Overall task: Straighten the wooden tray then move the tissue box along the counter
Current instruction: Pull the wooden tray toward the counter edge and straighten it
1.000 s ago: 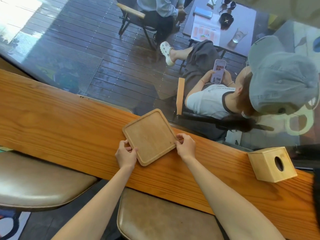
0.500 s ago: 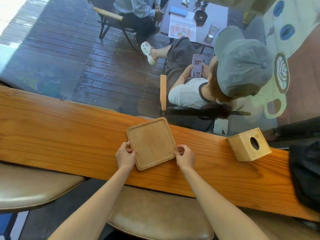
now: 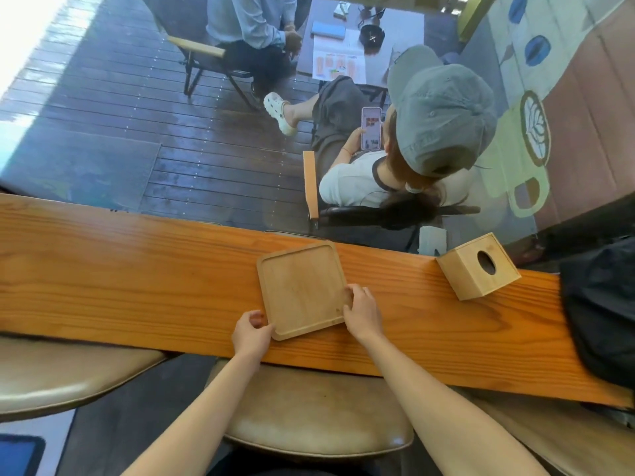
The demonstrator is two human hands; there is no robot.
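Note:
A square wooden tray (image 3: 300, 288) with a raised rim lies flat on the long wooden counter (image 3: 137, 286), its sides nearly in line with the counter's edges. My left hand (image 3: 252, 333) pinches its near left corner. My right hand (image 3: 362, 310) grips its near right corner, fingers over the rim. A pale wooden tissue box (image 3: 477, 266) with a round hole on top stands at an angle on the counter, to the right of the tray and apart from both hands.
A black bag (image 3: 604, 310) rests on the counter's right end, beside the tissue box. Padded stools (image 3: 316, 417) stand below the counter's near edge. Beyond the glass behind the counter, people sit on chairs around a table on a dark deck.
Both hands have turned the tray clockwise from a diamond-like slant to nearly square with the counter. The camera view has shifted right, bringing the tissue box nearer the middle.

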